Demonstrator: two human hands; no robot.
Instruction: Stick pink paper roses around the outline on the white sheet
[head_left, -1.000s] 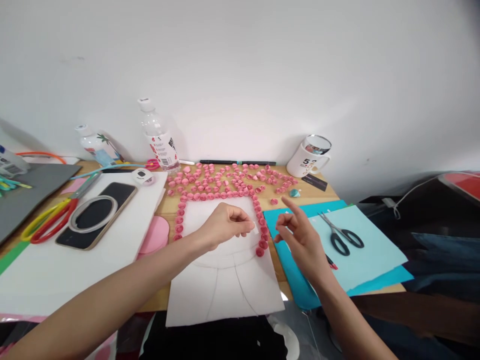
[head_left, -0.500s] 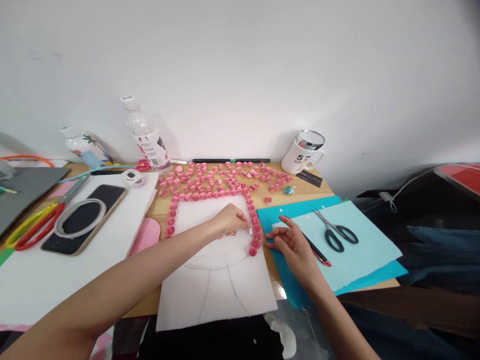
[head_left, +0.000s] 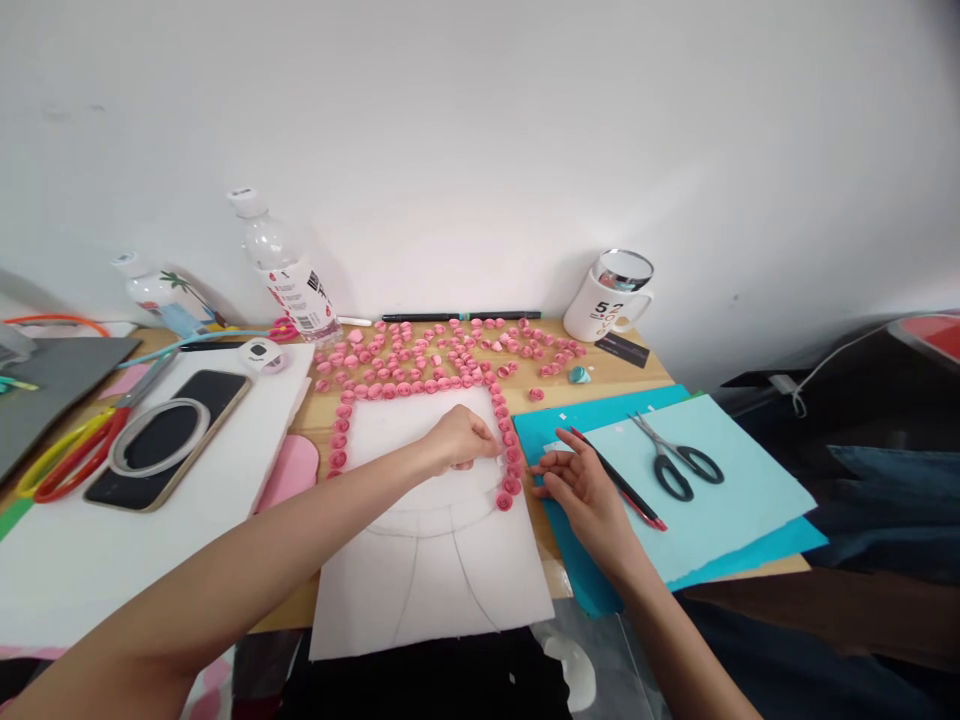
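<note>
My left hand (head_left: 466, 440) is pinched above the white drawing sheet (head_left: 435, 580), close to the right-hand column of pink rolled paper roses (head_left: 512, 486). A small white piece (head_left: 500, 460) shows at its fingertips; its kind is too small to tell. These roses line the top and both sides of the sheet, which carries pencil curves lower down. My right hand (head_left: 574, 490) hovers with fingers apart over the left part of the blue paper (head_left: 536, 425), holding nothing. Beside it lie a black and red pen (head_left: 626, 490) and black-handled scissors (head_left: 679, 460) on a pale blue sheet (head_left: 750, 480).
Loose pink roses (head_left: 397, 350) spread behind the sheet, with a teal roll (head_left: 578, 375) to their right. A mug (head_left: 604, 305) and a bottle (head_left: 296, 290) stand near the wall. Leftward are a phone (head_left: 217, 395), a tape roll (head_left: 120, 455) and red-and-yellow-handled scissors (head_left: 82, 465).
My view has shifted slightly. Both hands stay almost where they were, the left still pinched by the right column of roses and the right still spread.
</note>
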